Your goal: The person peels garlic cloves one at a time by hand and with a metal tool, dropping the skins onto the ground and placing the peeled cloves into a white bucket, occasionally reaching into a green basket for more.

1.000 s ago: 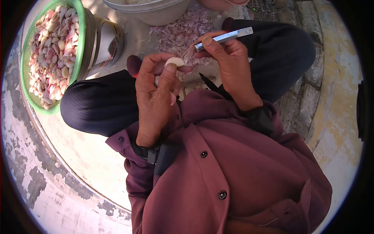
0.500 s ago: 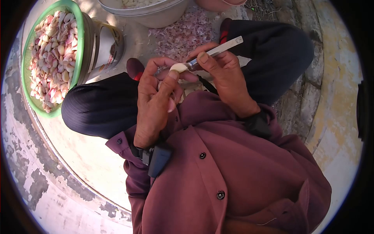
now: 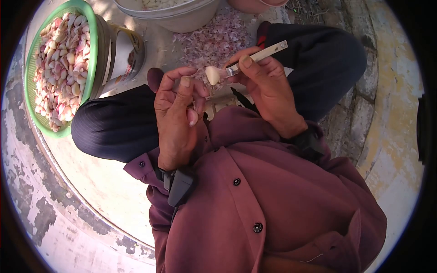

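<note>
My right hand [image 3: 268, 88] grips a small knife [image 3: 269, 52] by its pale handle, the blade pointing left. At the blade's end is a peeled, whitish garlic clove [image 3: 213, 75], with pinkish skin between it and my fingers. To the left, my left hand [image 3: 175, 113] is curled, thumb up against the fingers and apart from that clove. A pink unpeeled garlic clove [image 3: 192, 117] shows in its palm; the rest of the palm is hidden by the fingers.
A green basket [image 3: 93, 54] full of unpeeled cloves stands at the left, beside a bucket [image 3: 127, 52]. A large tub [image 3: 182, 20] with pale cloves is at the top, near a reddish bowl [image 3: 255, 5]. Loose garlic skins [image 3: 214, 43] cover the ground between my legs.
The white clove has left my left fingertips and is now at the knife's blade by my right hand. My left hand has drawn back leftward, its thumb rising.
</note>
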A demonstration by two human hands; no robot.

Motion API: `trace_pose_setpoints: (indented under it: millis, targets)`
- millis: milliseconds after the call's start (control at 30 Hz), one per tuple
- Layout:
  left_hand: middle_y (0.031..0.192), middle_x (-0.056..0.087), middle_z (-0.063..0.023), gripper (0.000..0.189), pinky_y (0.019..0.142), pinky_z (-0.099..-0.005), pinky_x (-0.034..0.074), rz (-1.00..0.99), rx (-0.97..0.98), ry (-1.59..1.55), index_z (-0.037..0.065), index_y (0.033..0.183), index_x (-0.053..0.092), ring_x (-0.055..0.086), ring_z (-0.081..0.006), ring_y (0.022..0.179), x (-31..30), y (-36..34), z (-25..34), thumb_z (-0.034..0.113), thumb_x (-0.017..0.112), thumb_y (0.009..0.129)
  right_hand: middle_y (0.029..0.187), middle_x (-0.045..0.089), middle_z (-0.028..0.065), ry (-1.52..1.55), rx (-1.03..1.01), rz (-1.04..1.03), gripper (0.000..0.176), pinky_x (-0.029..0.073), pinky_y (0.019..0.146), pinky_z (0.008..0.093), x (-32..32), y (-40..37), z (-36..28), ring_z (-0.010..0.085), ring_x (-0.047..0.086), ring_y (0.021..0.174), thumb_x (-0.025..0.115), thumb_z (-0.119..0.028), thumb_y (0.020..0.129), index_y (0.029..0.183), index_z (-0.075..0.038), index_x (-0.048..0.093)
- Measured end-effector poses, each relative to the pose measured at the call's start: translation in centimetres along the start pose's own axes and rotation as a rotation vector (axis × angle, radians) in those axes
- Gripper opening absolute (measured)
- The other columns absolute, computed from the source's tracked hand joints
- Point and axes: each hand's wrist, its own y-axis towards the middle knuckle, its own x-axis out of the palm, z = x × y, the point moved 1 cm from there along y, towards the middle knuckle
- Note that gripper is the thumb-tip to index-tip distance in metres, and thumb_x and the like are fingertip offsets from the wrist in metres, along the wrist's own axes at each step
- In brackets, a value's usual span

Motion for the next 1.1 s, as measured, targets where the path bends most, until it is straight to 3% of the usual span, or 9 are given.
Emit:
trace_pose_setpoints:
  millis: [200, 433, 500, 667, 700, 767, 833, 900, 1100]
  targets:
    - [0.082, 0.061, -0.0023, 0.022, 0.046, -0.0147, 0.029, 0.034, 0.05, 0.329, 0.002, 0.114, 0.054, 0.04, -0.0008, 0.053, 2.1, -0.6, 0.3, 0.013, 0.057, 0.096, 0.094, 0.065, 0.0052, -0.126, 0.009, 0.007, 0.018, 0.049, 0.079, 0.0244, -0.1, 0.3, 1.4, 0.0106, 0.061, 0.088, 0.058, -0.019, 0.095, 0.102, -0.003, 0.062]
    - [0.078, 0.061, -0.001, 0.017, 0.046, -0.0154, 0.029, 0.042, -0.04, 0.091, 0.002, 0.106, 0.06, 0.039, -0.0007, 0.052, 0.7, 0.3, 0.0, 0.015, 0.055, 0.097, 0.092, 0.065, 0.0062, -0.049, 0.132, -0.172, 0.02, 0.048, 0.08, 0.0266, 0.7, 0.0, 0.1, 0.0123, 0.061, 0.085, 0.062, -0.021, 0.093, 0.095, -0.001, 0.062]
    - [0.077, 0.061, -0.0013, 0.018, 0.045, -0.0154, 0.029, 0.128, -0.027, 0.038, 0.002, 0.105, 0.061, 0.038, -0.0009, 0.05, 1.1, 1.0, 0.8, 0.017, 0.055, 0.097, 0.089, 0.066, 0.007, -0.032, 0.24, -0.449, 0.024, 0.047, 0.082, 0.029, 1.7, -1.0, -0.6, 0.0143, 0.061, 0.086, 0.065, -0.025, 0.091, 0.093, -0.001, 0.062]
    - [0.08, 0.062, -0.0042, 0.027, 0.047, -0.0155, 0.032, 0.085, 0.483, 0.178, -0.002, 0.114, 0.059, 0.043, -0.0023, 0.052, 2.7, 3.1, 8.7, 0.019, 0.051, 0.099, 0.088, 0.066, 0.0069, -0.085, 0.204, -0.323, 0.024, 0.045, 0.082, 0.028, 0.0, -0.2, -0.8, 0.0131, 0.06, 0.086, 0.062, -0.025, 0.092, 0.093, -0.001, 0.062]
    - [0.081, 0.063, -0.0056, 0.029, 0.048, -0.0158, 0.032, 0.182, 0.616, 0.208, -0.003, 0.116, 0.058, 0.042, -0.003, 0.053, 4.4, 3.5, 10.7, 0.02, 0.05, 0.099, 0.089, 0.066, 0.0063, -0.096, 0.237, -0.314, 0.023, 0.045, 0.082, 0.0276, -0.3, 0.0, -0.9, 0.0124, 0.06, 0.086, 0.062, -0.024, 0.092, 0.093, -0.001, 0.062]
    - [0.081, 0.063, -0.0066, 0.03, 0.047, -0.0167, 0.031, -0.01, 0.785, 0.299, -0.003, 0.12, 0.056, 0.042, -0.0039, 0.053, 4.3, 6.2, 14.5, 0.018, 0.053, 0.098, 0.089, 0.065, 0.0042, -0.065, 0.28, -0.308, 0.018, 0.044, 0.083, 0.0267, -0.2, -0.2, -0.7, 0.0101, 0.059, 0.087, 0.062, -0.019, 0.092, 0.095, -0.002, 0.064]
    - [0.078, 0.062, -0.0072, 0.034, 0.047, -0.0172, 0.03, 0.052, 0.839, 0.634, -0.003, 0.124, 0.052, 0.041, -0.0049, 0.052, 5.2, 9.0, 15.4, 0.015, 0.057, 0.096, 0.09, 0.066, 0.0038, -0.06, 0.257, -0.308, 0.018, 0.044, 0.082, 0.0259, 0.1, -0.2, -0.5, 0.0097, 0.059, 0.087, 0.062, -0.019, 0.092, 0.096, -0.002, 0.064]
    - [0.076, 0.059, -0.0083, 0.035, 0.05, -0.0177, 0.031, 0.003, 0.583, 0.233, -0.003, 0.125, 0.05, 0.04, -0.0061, 0.052, 3.4, 12.4, 15.0, 0.015, 0.056, 0.096, 0.09, 0.066, 0.0034, -0.051, 0.258, -0.314, 0.018, 0.045, 0.08, 0.025, 0.2, -0.5, -0.3, 0.0092, 0.059, 0.086, 0.062, -0.019, 0.092, 0.096, -0.002, 0.064]
    - [0.085, 0.051, -0.0036, 0.021, 0.061, -0.0231, 0.037, 0.003, 0.15, -0.151, -0.001, 0.106, 0.052, 0.043, -0.0092, 0.066, 1.9, 8.7, 9.1, 0.019, 0.047, 0.101, 0.092, 0.066, 0.0051, -0.231, 0.081, -0.071, 0.015, 0.048, 0.081, 0.0254, -0.3, 0.0, -0.3, 0.0111, 0.061, 0.087, 0.065, -0.012, 0.09, 0.099, 0.001, 0.064]
